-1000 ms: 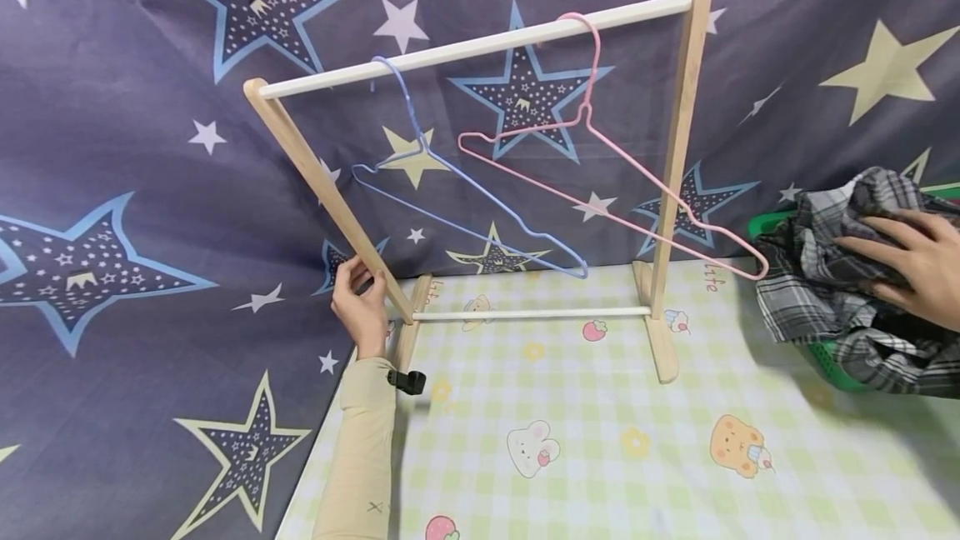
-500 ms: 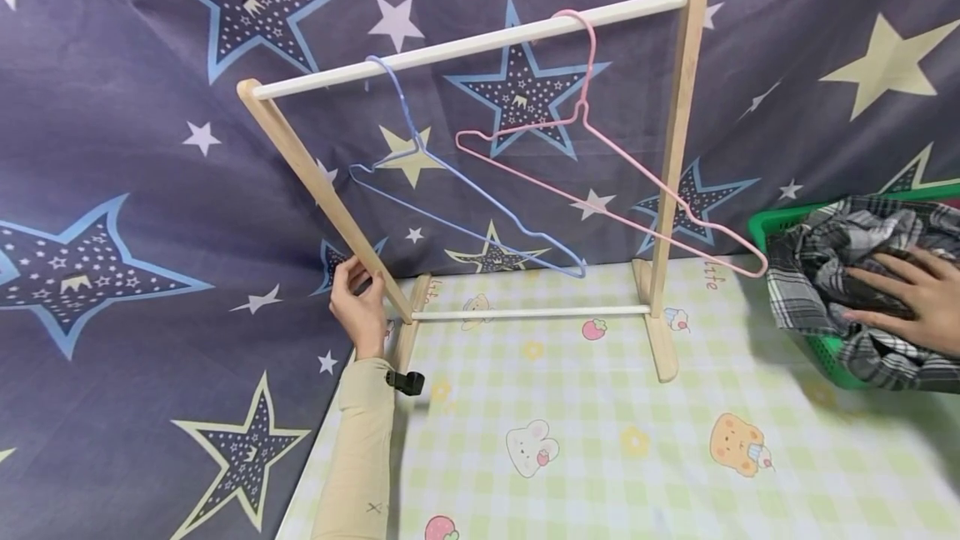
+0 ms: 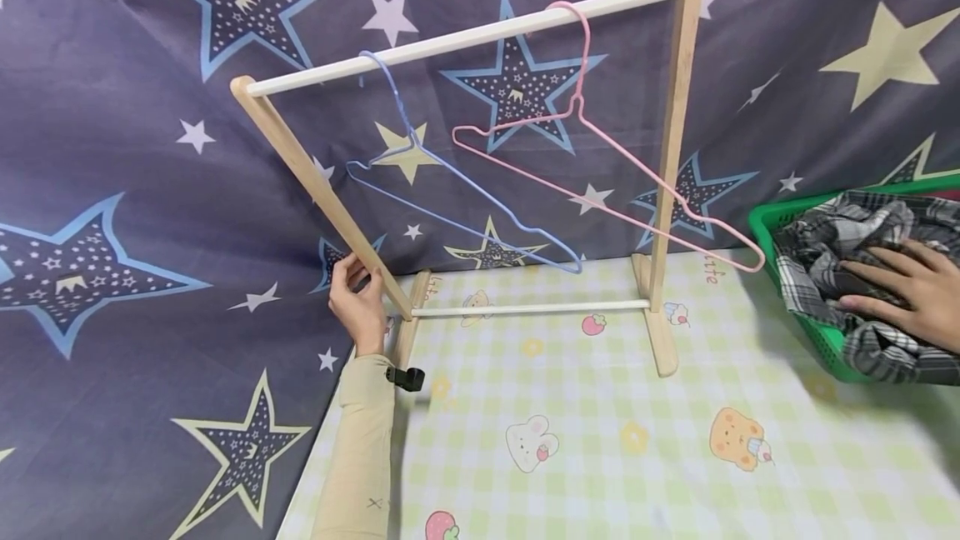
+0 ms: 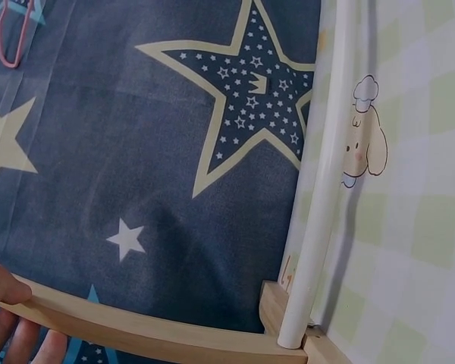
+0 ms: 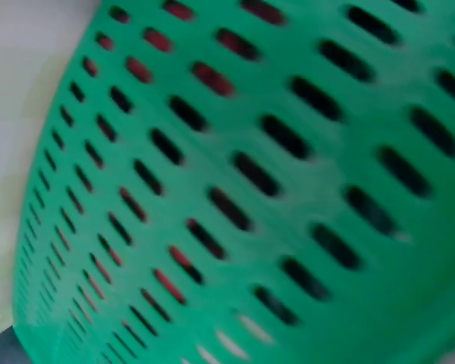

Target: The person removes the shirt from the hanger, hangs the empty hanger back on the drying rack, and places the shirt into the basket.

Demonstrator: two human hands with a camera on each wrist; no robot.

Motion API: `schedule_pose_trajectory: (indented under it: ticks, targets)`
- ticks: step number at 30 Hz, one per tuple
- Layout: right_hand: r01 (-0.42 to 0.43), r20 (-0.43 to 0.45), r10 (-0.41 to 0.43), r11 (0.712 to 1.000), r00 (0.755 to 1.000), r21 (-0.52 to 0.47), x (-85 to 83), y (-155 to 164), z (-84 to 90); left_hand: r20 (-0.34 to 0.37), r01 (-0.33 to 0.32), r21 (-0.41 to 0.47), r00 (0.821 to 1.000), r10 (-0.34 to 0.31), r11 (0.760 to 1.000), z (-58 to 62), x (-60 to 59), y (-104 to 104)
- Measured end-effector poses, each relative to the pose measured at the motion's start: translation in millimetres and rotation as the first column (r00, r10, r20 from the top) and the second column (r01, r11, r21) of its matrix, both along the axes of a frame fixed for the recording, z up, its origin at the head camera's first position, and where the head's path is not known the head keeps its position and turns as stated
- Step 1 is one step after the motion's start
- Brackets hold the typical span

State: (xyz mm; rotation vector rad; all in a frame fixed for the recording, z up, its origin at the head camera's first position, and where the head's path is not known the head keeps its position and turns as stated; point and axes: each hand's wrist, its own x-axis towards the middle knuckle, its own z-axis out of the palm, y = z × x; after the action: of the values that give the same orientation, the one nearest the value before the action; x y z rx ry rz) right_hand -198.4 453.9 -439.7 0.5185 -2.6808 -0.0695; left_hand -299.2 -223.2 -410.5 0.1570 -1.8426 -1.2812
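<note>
My left hand (image 3: 357, 307) pinches the left post (image 3: 315, 186) of a small wooden clothes rack, low down. In the left wrist view, the thumb and fingers (image 4: 49, 347) lie on either side of that post (image 4: 144, 326). A blue hanger (image 3: 397, 98) and a pink hanger (image 3: 578, 98) hang from the rack's white top bar (image 3: 465, 38), both bare. At the right edge, my right hand (image 3: 911, 290) rests with spread fingers on a rumpled black-and-grey plaid garment (image 3: 825, 232) in a green basket (image 3: 765, 219). The right wrist view shows only the basket's slotted wall (image 5: 409, 288).
A light green checked cloth (image 3: 600, 473) with cartoon prints covers the table. Behind the rack hangs a dark blue curtain (image 3: 112, 140) with stars. The rack's right foot (image 3: 662, 348) stands on the cloth. Something red shows through the basket's slots.
My right hand has moved down with the plaid garment, which now lies lower and uncovers more of the basket's rim. My left hand keeps its pinch on the post. The head view has shifted slightly.
</note>
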Motion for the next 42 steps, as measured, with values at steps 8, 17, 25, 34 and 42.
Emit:
schedule_pose_trajectory:
  ticks: [8, 17, 25, 34, 42]
  targets:
    - [0.062, 0.028, -0.058, 0.986, 0.998, -0.158, 21.8, -13.2, 18.3, 0.022, -0.026, 0.000, 0.999, 0.026, 1.000, 1.4, 0.5, 0.5]
    - [-0.016, 0.027, 0.021, 0.983, 0.999, -0.182, 40.9, -19.5, 28.5, 0.026, -0.034, -0.001, 0.999, 0.034, 0.999, -1.8, -1.1, -1.5]
    - [-0.284, -0.161, 0.256, 0.940, 0.953, -0.190, 32.6, -16.9, 25.8, 0.000, -0.021, 0.012, 1.000, 0.021, 1.000, -4.1, -2.0, -3.7]
    - [-0.289, -0.286, 0.232, 0.941, 0.930, -0.176, 19.6, -12.9, 37.8, -0.003, -0.022, 0.002, 1.000, 0.022, 1.000, -3.1, -2.0, -1.6]
    - [-0.207, -0.302, 0.120, 0.939, 0.946, -0.274, 8.0, -1.4, 34.4, 0.014, -0.043, -0.017, 0.999, 0.043, 0.999, -2.5, -1.9, -0.6]
